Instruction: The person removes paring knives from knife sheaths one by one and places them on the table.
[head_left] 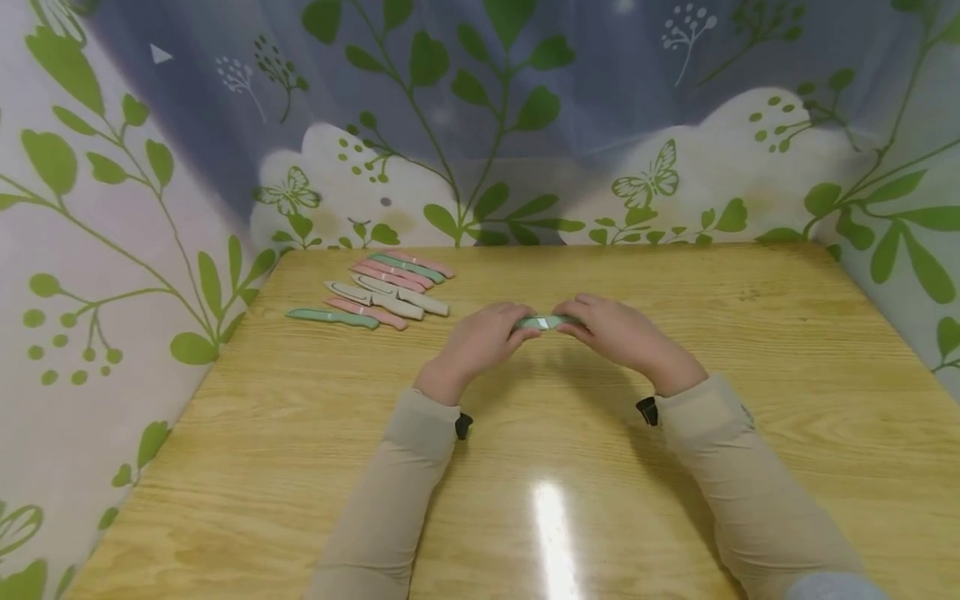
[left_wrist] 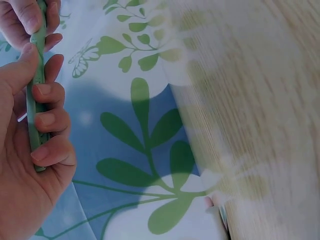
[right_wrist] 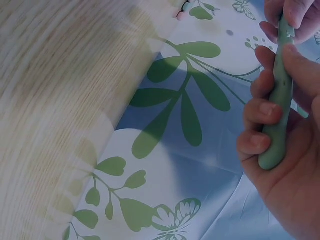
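Note:
A green sheathed knife (head_left: 545, 322) is held level above the table between both hands. At its left end, my left hand (head_left: 483, 340) grips it with curled fingers; the left wrist view shows the narrow green sheath (left_wrist: 34, 117) running along the palm. My right hand (head_left: 622, 335) is wrapped about the other end, and in the right wrist view the rounded green handle (right_wrist: 276, 145) lies under its curled fingers. The fingers hide much of the knife. Where sheath and handle meet, the two hands are close together.
To the left on the wooden table (head_left: 300, 433) lie several knives: a green knife (head_left: 333, 317) nearest, beige knives (head_left: 397, 308), and pink knives (head_left: 401, 273) toward the back. A leaf-patterned cloth (head_left: 487, 192) stands behind the table and along its sides.

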